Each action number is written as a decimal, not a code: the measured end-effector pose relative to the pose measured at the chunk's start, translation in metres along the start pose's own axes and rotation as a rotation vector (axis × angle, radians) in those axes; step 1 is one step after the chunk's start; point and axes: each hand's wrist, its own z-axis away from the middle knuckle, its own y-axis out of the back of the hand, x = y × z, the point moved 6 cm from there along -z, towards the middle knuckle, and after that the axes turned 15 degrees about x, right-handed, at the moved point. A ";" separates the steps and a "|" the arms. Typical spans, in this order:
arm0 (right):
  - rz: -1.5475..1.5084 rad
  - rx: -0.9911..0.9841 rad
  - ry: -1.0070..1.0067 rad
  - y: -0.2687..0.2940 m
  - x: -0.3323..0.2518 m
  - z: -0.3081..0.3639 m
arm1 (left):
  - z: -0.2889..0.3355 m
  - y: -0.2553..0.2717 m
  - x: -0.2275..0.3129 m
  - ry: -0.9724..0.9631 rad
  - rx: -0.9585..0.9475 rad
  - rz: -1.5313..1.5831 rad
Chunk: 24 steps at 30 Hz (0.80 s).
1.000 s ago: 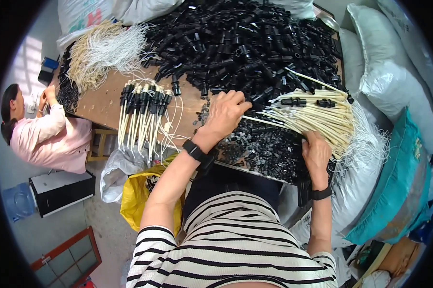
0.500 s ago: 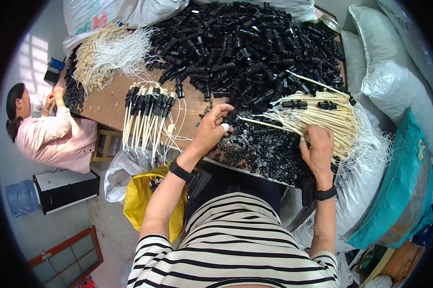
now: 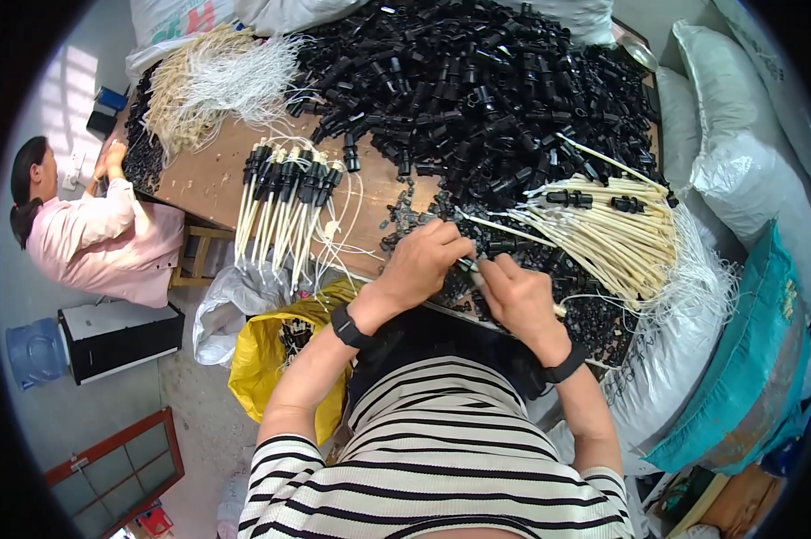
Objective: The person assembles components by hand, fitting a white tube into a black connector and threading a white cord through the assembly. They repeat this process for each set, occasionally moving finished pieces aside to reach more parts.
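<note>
My left hand [image 3: 425,260] and my right hand [image 3: 524,301] meet close together above the near table edge. The left is closed on a black plastic sleeve, mostly hidden behind the fingers. My right hand pinches a thin cream stick [image 3: 560,311], whose end pokes out beside the palm with white cord near it. Where the fingertips meet, the exact contact is hidden. To the right lies a bundle of cream sticks [image 3: 616,247] with white cords, two black sleeves resting on it. Sticks with black sleeves on their upper ends [image 3: 284,184] lie in a row to the left.
A large heap of black plastic sleeves [image 3: 459,81] covers the far table [image 3: 212,171]. More corded sticks [image 3: 190,90] lie far left. A yellow bag [image 3: 266,359] hangs at the near edge; filled sacks [image 3: 738,126] line the right. Another person [image 3: 104,225] works at left.
My right hand has moved left from the bundle with a stick, up against my left hand. My left hand has shifted slightly right and down. The view has tilted a little.
</note>
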 end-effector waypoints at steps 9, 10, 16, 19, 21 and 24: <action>0.047 0.122 -0.136 0.019 0.019 -0.003 | -0.001 0.009 0.041 -0.212 -0.012 -0.034; 0.080 -0.091 -0.192 0.010 0.010 -0.003 | -0.001 0.006 0.053 -0.261 -0.151 -0.187; -1.582 0.210 -0.687 0.051 0.060 0.004 | 0.039 0.041 -0.060 0.627 -0.015 -0.114; -0.813 -0.304 -0.516 0.017 0.004 -0.011 | 0.039 0.011 -0.040 0.947 0.042 0.533; -0.293 -0.143 -0.143 -0.010 -0.008 -0.002 | 0.025 -0.004 -0.023 0.860 0.084 0.526; -0.274 0.049 -0.231 -0.005 -0.007 0.003 | 0.023 0.012 -0.028 0.744 0.133 0.402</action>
